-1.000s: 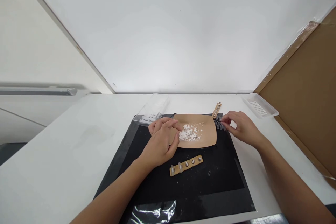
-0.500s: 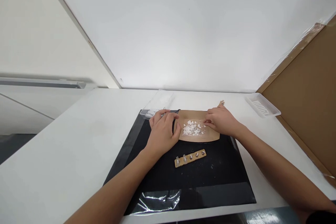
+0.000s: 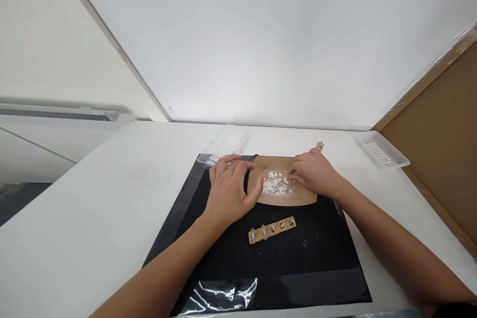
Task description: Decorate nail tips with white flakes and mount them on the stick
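A shallow tan tray (image 3: 286,200) lies on a black mat, with a heap of small white pieces (image 3: 275,186) on it. My left hand (image 3: 230,189) is at the tray's left side, fingers curved and apart, its thumb tip by the heap. At the heap's right side, my right hand (image 3: 313,173) has its thumb and fingertips drawn together; whatever they pinch is too small to make out. Nearer me lies a tan strip (image 3: 278,227) with a row of holes, clear pieces standing at its left end. Part of another tan piece (image 3: 319,146) shows beyond my right hand.
The black mat (image 3: 298,253) covers the middle of the white table (image 3: 122,194). Behind my left hand stands a clear box (image 3: 225,144) with white pieces inside. A translucent tray (image 3: 383,151) with rows of white pieces sits far right, beside a cardboard panel (image 3: 439,134).
My left thumb has stretched rightward over the tray to the edge of the heap. My right hand stays at the heap's right side. The whole view has shifted slightly.
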`<state>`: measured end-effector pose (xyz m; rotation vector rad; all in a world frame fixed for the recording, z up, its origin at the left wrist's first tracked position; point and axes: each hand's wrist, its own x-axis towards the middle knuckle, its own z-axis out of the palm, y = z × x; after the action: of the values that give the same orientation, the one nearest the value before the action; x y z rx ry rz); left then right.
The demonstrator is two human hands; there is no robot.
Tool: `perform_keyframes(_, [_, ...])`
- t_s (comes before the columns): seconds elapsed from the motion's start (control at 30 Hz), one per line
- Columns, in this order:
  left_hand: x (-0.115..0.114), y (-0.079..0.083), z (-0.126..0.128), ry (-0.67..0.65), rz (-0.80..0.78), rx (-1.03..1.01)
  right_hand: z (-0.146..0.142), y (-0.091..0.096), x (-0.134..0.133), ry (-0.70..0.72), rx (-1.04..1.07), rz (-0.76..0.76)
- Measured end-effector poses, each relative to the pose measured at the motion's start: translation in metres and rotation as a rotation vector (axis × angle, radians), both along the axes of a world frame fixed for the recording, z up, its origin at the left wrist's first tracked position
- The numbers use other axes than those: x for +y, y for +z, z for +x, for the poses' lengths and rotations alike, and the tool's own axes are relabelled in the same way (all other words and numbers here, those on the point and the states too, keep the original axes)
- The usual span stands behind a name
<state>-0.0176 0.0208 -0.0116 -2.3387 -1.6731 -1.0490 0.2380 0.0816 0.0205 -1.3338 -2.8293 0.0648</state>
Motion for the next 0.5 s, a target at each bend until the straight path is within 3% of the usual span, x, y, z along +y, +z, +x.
perform_keyframes(0.5, [-0.0011, 0.0024, -0.0064, -0.111, -0.007, -0.051, -0.0018, 0.0045, 0.0029, -0.024, -0.005, -0.113])
